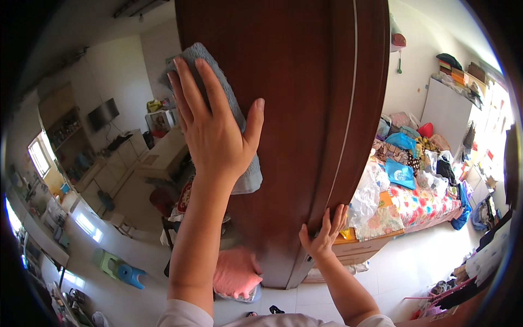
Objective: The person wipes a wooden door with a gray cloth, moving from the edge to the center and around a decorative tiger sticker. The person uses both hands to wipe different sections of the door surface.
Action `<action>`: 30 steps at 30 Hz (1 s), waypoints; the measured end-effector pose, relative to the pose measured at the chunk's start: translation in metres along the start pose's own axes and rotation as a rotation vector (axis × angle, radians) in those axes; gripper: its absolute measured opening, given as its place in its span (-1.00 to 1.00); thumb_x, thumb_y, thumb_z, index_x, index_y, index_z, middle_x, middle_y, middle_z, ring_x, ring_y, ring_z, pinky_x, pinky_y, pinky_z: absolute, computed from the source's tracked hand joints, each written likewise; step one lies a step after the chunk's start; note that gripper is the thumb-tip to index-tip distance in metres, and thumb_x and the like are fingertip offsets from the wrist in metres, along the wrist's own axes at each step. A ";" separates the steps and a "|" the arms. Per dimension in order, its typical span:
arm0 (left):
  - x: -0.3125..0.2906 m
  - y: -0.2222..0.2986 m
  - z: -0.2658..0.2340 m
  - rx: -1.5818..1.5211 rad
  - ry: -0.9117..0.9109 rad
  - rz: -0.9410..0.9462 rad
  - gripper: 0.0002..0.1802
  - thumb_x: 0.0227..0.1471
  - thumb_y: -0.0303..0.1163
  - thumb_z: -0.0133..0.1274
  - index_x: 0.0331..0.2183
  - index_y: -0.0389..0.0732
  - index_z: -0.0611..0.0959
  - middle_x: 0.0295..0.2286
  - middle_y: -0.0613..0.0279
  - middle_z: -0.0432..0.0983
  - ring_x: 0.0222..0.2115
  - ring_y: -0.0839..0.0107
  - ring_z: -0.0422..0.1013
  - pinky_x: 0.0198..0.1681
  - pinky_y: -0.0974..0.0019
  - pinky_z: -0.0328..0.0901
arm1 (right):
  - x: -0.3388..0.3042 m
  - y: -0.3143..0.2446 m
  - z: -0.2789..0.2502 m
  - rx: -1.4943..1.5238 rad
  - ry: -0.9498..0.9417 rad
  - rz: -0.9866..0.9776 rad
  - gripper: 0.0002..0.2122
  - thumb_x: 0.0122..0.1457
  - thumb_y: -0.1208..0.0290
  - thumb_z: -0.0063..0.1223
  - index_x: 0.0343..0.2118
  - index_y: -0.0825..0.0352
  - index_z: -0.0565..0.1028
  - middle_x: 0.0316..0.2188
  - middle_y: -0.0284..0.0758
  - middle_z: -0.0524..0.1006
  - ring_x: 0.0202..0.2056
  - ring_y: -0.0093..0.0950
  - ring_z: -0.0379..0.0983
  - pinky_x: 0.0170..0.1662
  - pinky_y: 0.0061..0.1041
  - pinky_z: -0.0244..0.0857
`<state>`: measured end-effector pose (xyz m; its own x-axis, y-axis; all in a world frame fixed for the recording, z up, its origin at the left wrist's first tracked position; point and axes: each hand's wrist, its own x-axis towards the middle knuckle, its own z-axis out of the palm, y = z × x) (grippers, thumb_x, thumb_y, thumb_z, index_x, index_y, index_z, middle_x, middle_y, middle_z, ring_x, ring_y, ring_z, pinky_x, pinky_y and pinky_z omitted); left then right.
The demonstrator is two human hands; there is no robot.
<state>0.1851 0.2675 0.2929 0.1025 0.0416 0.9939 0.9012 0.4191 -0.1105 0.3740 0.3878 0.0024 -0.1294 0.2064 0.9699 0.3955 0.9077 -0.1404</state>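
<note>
**Inspector:** What is found at the door (294,109)?

**Assessor:** A dark brown wooden door is seen standing open, edge-on to the room. A grey cloth (231,103) is pressed flat against its face by the left hand (212,131). The fingers are spread wide and the palm lies over the cloth; nothing is clenched. The cloth shows above the fingertips and below the heel of the hand.

**Inspector:** And the right hand (322,231)?

**Assessor:** It is curled round the door's outer edge, lower down, fingers wrapped onto the face. The door is judged to be steadied by it.

**Inspector:** How is the wiping best carried out?

**Assessor:** Even pressure should be kept through the whole palm, so that the cloth is not bunched or dropped. Strokes are best run along the length of the panel. The pale vertical strip (348,103) near the edge should be covered too. The hold on the edge should be kept firm, since the door could swing under the push.

**Inspector:** Where does the cloth lie relative to both hands?

**Assessor:** Directly under the left hand, touching it; well apart from the right, up and to its left.

**Inspector:** Surroundings?

**Assessor:** A cluttered bed (419,196) is noted behind the door, and a pink mat (235,272) at its foot.
</note>
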 end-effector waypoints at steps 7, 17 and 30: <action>-0.008 0.074 0.008 -0.049 -0.140 0.175 -0.17 0.20 0.08 -0.06 0.35 -0.15 0.25 0.36 -0.14 0.01 0.36 -0.21 -0.04 0.34 -0.31 -0.13 | 0.001 0.005 -0.001 0.016 0.009 -0.035 -0.32 0.00 0.21 0.28 0.17 0.43 0.34 0.31 0.11 0.15 0.33 0.20 0.00 0.24 0.34 0.02; -0.193 0.101 -0.003 -0.060 -0.392 0.233 -0.19 0.25 0.16 -0.22 0.29 -0.25 0.32 0.24 -0.42 0.16 0.28 -0.43 0.03 0.30 -0.41 -0.20 | -0.010 0.018 0.000 0.116 -0.032 -0.089 -0.33 -0.04 0.11 0.35 0.12 0.39 0.46 0.32 0.04 0.17 0.37 0.11 -0.03 0.29 0.32 -0.08; -0.096 0.063 -0.007 -0.180 -0.356 0.231 -0.28 0.19 -0.21 -0.01 0.34 -0.11 0.29 0.34 -0.19 0.05 0.34 -0.21 0.02 0.34 -0.27 -0.10 | -0.010 0.020 0.002 0.095 -0.008 -0.063 -0.41 -0.06 0.16 0.32 0.04 0.37 0.52 0.30 0.01 0.20 0.35 0.10 0.02 0.27 0.31 -0.01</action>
<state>0.2351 0.2840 0.1901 0.1865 0.4380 0.8794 0.9337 0.1995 -0.2974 0.3817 0.4044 -0.0103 -0.1589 0.1502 0.9758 0.2985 0.9494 -0.0976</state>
